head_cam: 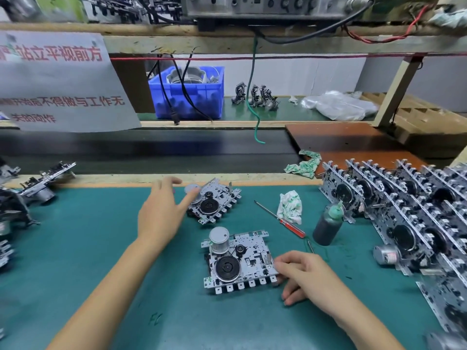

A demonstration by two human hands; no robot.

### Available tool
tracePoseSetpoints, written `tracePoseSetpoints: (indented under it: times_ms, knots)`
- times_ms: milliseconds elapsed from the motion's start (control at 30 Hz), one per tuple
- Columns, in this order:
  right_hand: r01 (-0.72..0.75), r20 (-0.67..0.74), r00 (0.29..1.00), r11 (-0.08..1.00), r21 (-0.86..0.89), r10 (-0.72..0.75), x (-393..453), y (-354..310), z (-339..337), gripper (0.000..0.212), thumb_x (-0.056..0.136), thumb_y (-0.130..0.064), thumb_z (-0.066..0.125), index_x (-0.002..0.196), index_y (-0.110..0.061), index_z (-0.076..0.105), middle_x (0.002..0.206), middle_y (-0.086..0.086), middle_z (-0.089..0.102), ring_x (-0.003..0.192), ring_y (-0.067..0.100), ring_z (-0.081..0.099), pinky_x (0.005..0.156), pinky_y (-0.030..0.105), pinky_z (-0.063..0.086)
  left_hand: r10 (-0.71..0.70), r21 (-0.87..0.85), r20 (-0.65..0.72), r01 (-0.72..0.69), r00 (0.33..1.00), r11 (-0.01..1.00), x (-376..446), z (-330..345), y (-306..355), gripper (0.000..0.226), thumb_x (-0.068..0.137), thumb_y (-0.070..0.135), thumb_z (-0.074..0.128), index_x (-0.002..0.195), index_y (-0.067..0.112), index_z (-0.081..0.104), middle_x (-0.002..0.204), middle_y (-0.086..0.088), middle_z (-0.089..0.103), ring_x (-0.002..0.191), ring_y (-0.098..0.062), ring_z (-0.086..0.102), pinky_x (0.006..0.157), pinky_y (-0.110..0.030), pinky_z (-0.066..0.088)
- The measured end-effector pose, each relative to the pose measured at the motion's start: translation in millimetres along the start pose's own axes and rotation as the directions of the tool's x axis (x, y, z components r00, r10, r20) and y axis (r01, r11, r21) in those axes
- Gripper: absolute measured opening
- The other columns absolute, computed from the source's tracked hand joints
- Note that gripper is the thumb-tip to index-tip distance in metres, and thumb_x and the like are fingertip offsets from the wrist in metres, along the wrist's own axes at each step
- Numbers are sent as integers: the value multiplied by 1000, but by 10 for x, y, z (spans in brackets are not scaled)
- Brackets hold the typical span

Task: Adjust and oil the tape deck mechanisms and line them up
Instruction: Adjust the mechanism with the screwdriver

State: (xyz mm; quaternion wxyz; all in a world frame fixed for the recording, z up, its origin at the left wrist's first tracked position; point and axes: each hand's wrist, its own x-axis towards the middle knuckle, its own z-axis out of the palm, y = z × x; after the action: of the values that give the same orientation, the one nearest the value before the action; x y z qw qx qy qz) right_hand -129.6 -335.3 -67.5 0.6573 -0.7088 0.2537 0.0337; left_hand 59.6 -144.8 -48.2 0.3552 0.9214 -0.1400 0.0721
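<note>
Two metal tape deck mechanisms lie flat on the green mat. At the near mechanism, my right hand pinches the right edge with its fingertips. The far mechanism lies a little further back. My left hand reaches toward it with fingers spread, and one fingertip touches its round silver motor. A dark oil bottle with a green nozzle stands to the right. A red-handled screwdriver lies beside it on the mat.
Several finished mechanisms stand in leaning rows at the right. More mechanisms sit at the left edge. Two crumpled cloths lie near the screwdriver. Beyond the mat are a dark conveyor belt, a blue bin and a hanging paper sign.
</note>
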Motion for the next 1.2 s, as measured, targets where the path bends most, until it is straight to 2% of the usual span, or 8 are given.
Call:
tracePoseSetpoints:
  times_ms: [100,267,600,667,800,900,1000,1200]
  knots:
    - [29,24,999,991,-133,-26,-25,16,-87,15,92,-12,56,82,-6,64,62,5,67,46,16,54,48,28,52,306,-244,151,-264,940,933,-296,-123,10,55,66,76,60,105,40,51,96,18,53,81,-4,53,67,-25,42]
    - [96,36,995,972,-213,-90,-21,11,-172,17,92,-15,56,80,-7,65,64,8,68,48,17,56,50,28,52,428,-187,543,-393,723,900,-624,-77,-178,111,42,82,71,135,55,16,140,41,16,129,20,20,103,-3,21]
    - [178,-109,976,978,-112,-190,38,135,-159,21,91,-9,57,73,-10,66,58,7,63,45,17,54,46,28,49,466,-252,455,-392,759,885,-734,80,-195,87,57,57,79,128,49,30,128,39,36,122,12,38,100,-7,29]
    - [272,-298,909,957,-105,-291,39,153,-171,17,89,-11,62,72,-16,65,54,3,57,44,13,50,44,25,46,463,-276,436,-375,772,885,-773,101,-188,85,58,54,79,128,48,32,128,38,37,123,9,39,100,-9,30]
    - [363,-653,569,865,-347,-500,49,105,-367,38,73,-17,77,96,-29,49,81,-1,51,69,12,48,66,24,40,458,-244,471,-387,754,889,-828,183,-107,98,54,64,76,133,48,21,136,40,26,128,13,29,107,-13,25]
    - [272,-636,676,928,-254,-372,191,73,-510,67,72,-8,79,126,-15,40,112,1,49,94,15,49,81,32,42,464,-244,529,-397,710,885,-786,265,40,96,56,62,75,130,54,13,137,36,26,129,14,27,109,-19,26]
    - [220,-546,781,951,-216,-304,319,91,-513,46,83,-6,68,122,-10,43,111,2,54,89,12,53,79,15,37,485,-274,576,-404,658,873,-703,351,184,94,62,49,80,128,54,13,137,26,32,129,11,27,110,-19,25]
    - [483,-504,743,874,-49,-439,148,17,-443,20,97,-22,44,112,-35,48,85,2,58,64,7,55,63,21,48,520,-308,499,-418,694,854,-788,528,204,89,62,52,73,130,49,17,133,27,32,126,9,29,109,-26,26]
